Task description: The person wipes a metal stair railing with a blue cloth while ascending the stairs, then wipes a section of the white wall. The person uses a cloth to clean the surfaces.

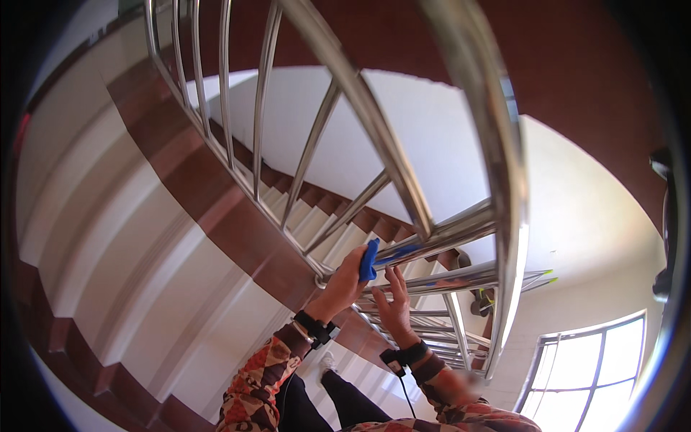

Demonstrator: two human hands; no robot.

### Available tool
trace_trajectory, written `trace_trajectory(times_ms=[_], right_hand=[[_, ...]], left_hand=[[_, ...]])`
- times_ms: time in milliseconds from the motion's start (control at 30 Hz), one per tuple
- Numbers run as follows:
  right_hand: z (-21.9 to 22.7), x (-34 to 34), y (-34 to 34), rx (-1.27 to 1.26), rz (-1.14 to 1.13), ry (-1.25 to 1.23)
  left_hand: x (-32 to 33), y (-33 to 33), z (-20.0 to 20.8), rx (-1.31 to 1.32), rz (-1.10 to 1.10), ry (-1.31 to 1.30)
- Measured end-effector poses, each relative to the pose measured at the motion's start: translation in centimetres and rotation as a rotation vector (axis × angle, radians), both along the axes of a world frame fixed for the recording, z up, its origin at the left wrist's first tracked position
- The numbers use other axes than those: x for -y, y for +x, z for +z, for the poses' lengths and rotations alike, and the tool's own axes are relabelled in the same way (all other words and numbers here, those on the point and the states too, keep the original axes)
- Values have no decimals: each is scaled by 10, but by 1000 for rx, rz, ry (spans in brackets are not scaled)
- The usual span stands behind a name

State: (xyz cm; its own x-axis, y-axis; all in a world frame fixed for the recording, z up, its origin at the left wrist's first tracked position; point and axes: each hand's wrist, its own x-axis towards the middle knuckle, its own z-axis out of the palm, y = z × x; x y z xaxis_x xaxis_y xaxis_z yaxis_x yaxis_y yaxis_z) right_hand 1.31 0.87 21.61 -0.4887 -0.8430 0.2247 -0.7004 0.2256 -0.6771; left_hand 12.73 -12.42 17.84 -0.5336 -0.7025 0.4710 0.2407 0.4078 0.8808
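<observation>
A metal stair railing runs across the middle, and my left hand (347, 277) is at one of its shiny posts (450, 234). My fingers are closed on a blue cloth (369, 261), which lies against the end of the post; the blue shows again as a reflection in the metal. Just to the right, my right hand (393, 306) has its fingers apart and holds nothing. Its fingertips are close to the same post and a second post (461, 278); whether they touch either one, I cannot tell. Both wrists wear black straps.
Pale steps (155, 252) with a brown border (216, 209) descend on the left. The thick handrail (504, 158) curves overhead on the right. Beyond the bars another flight of steps (345, 241) goes along a white wall. A bright window (586, 374) is at lower right.
</observation>
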Motion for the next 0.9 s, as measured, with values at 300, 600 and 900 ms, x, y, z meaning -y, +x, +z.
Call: trace_trajectory(times_ms=[300,600,900], right_hand=[[161,26,39,-226,157,-218],[192,73,27,-145,95,-296],[190,116,24,-228,234,-246]], left_hand=[[57,47,187,163,541,-379],[72,-17,192,533,424,-888],[175,50,250,609,693,-836]])
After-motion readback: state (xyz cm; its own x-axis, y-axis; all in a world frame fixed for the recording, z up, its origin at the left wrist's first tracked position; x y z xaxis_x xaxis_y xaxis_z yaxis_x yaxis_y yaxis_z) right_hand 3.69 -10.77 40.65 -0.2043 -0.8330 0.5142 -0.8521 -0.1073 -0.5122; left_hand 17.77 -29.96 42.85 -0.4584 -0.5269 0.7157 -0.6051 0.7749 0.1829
